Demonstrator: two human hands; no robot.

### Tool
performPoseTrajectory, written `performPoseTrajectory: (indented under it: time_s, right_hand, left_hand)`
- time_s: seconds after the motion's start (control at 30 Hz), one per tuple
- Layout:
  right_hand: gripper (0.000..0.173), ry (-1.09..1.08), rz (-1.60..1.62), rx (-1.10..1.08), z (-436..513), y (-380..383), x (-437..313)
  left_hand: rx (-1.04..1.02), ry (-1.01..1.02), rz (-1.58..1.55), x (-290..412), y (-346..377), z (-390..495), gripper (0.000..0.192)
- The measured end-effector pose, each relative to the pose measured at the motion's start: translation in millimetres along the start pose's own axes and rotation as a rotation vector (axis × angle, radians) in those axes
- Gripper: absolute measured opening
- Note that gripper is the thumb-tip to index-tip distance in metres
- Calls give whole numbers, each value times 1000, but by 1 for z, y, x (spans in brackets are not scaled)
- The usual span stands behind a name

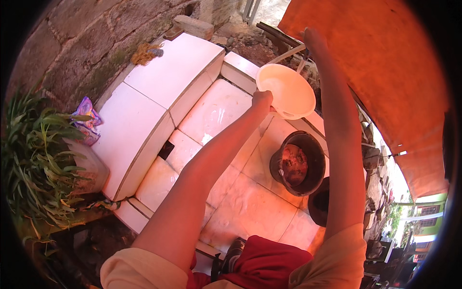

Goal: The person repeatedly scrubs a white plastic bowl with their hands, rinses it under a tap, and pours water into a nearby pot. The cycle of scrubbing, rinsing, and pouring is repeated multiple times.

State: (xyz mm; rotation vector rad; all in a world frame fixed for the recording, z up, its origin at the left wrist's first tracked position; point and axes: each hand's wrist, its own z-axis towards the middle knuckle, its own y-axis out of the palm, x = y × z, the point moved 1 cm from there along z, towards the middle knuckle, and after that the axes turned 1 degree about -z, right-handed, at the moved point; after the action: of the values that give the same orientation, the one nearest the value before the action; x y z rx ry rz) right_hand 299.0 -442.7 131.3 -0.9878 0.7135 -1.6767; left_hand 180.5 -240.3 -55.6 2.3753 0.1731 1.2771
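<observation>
My left hand (262,99) grips the near-left rim of a pale plastic basin (285,86), which is tilted so that its inside shows. The basin is held above the tiled floor, and no contents show in it. My right hand (314,39) is raised beyond the basin, in front of an orange tarpaulin (375,57) and close to some wooden poles (287,53). Its fingers are partly hidden, so I cannot tell whether it holds anything. Below the basin stands a dark bucket (316,159) with reddish, wet-looking contents (294,162).
Beside the bucket, a second dark container (318,204) is partly covered by my right forearm. A white-tiled ledge (144,97) runs along the stone wall (79,39), bearing tangled brown fibre (144,54) and a colourful plastic packet (86,117). A potted plant (39,155) stands left; a dark drain hole (166,150) borders the wet floor.
</observation>
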Motion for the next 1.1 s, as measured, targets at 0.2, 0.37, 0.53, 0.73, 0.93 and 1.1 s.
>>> performPoseTrajectory:
  time_s: [0.2,0.37,0.53,0.73,0.93,1.1]
  right_hand:
    - [22,519,364,-384,6,-6,-5]
    - [20,811,553,-453,5,-18,-21]
    - [19,916,568,-318,6,-32,-43]
    - [16,608,668,113,-49,-48,-62]
    - [23,-206,832,-55,-240,8,-173]
    - [29,-67,530,-800,-390,55,-232]
  left_hand:
    - [46,-4,11,8,1,-7,44]
    - [82,21,90,13,2,-10,39]
    - [64,18,66,15,-2,-13,40]
    - [2,11,322,34,-67,-28,36]
    - [-111,67,572,34,-169,-82,44]
    - [-176,-58,615,-8,-230,-129,46]
